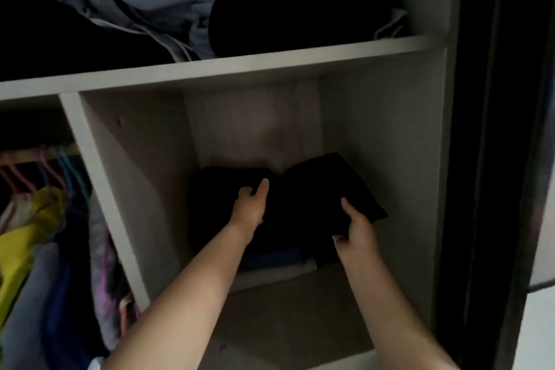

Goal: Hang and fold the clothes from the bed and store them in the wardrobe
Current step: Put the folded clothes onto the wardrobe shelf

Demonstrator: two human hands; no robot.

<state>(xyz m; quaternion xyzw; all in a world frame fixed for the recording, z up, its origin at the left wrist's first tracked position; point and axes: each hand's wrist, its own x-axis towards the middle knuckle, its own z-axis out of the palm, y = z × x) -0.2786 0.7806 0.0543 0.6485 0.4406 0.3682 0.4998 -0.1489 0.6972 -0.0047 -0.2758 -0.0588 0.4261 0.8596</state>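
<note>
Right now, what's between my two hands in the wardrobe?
In the head view, only the folded black garment spans from the left hand to the right hand; both grip it.

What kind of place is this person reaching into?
Most likely a bedroom wardrobe: white shelves piled with clothes, garments on coloured hangers at left, and both hands setting a folded black garment into a compartment.

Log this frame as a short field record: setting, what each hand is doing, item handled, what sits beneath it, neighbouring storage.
setting: open wardrobe, middle cubby
left hand: grips the left edge of the folded black garment
right hand: grips the garment's near right edge
placement: garment tilted, over a stack of folded clothes; not clearly set down
upper shelf: loose dark and blue clothes piled on it
left section: clothes on coloured hangers
</note>
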